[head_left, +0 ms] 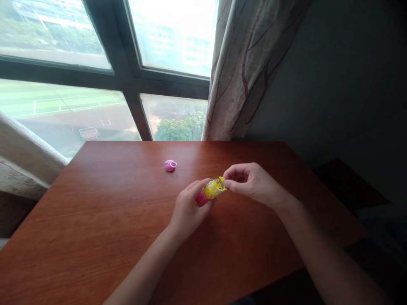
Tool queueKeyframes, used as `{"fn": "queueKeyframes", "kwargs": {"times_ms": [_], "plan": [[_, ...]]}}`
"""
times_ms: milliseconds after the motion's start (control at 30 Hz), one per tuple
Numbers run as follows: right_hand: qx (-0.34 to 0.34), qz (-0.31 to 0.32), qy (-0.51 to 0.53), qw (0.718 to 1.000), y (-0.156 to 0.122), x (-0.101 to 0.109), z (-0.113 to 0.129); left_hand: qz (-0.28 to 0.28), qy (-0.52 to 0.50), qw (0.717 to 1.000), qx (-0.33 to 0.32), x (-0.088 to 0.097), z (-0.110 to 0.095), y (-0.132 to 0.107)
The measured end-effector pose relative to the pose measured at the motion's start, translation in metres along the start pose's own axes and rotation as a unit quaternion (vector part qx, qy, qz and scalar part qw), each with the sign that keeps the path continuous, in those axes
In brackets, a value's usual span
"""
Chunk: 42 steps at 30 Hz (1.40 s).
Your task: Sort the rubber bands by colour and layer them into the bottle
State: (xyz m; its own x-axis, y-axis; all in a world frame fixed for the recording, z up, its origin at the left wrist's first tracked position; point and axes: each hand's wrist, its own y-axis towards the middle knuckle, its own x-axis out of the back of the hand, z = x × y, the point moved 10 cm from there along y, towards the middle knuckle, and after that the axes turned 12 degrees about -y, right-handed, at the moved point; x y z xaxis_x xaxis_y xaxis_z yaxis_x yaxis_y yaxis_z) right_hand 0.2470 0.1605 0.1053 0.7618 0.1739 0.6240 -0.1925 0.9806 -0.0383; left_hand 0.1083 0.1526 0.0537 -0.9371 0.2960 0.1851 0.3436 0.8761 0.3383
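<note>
Gripping a tilted container (210,190) below frame centre, the left hand (190,205) faces the right hand (253,183), whose fingers pinch yellow strands (221,180)

Single head cam on my feed, worn by the person. Looks forward and down across the brown table (111,220), whose far edge sits about mid-height; window (119,76) beyond, upper left, dark wall (321,84) upper right. Wide view. Forearms (143,267) come in from the bottom; left hand (190,205) and right hand (254,182), fairly near, around centre.
</note>
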Motion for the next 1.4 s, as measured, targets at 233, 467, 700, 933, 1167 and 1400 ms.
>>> {"fn": "queueKeyframes", "kwargs": {"times_ms": [233,467,700,933,1167,1400], "plan": [[0.098,-0.004,-0.236,0.967,-0.010,-0.008,0.041,0.010,0.014,1.000,-0.010,-0.002,-0.003,-0.001],[0.114,0.071,-0.304,0.943,-0.016,-0.014,0.055,-0.003,-0.028,1.000,0.006,-0.002,0.000,-0.001],[0.160,0.087,-0.277,0.944,-0.011,-0.012,0.056,-0.005,-0.050,0.999,0.016,-0.002,0.002,-0.001],[0.135,0.035,-0.266,0.954,-0.004,-0.002,0.055,0.010,-0.072,0.997,0.023,-0.006,0.003,-0.001],[0.138,0.024,-0.213,0.967,-0.009,0.005,0.063,0.009,-0.146,0.987,0.060,-0.010,0.011,-0.001],[0.131,-0.038,-0.203,0.970,-0.011,0.008,0.050,0.005,-0.148,0.987,0.063,-0.014,0.016,-0.001]]}}
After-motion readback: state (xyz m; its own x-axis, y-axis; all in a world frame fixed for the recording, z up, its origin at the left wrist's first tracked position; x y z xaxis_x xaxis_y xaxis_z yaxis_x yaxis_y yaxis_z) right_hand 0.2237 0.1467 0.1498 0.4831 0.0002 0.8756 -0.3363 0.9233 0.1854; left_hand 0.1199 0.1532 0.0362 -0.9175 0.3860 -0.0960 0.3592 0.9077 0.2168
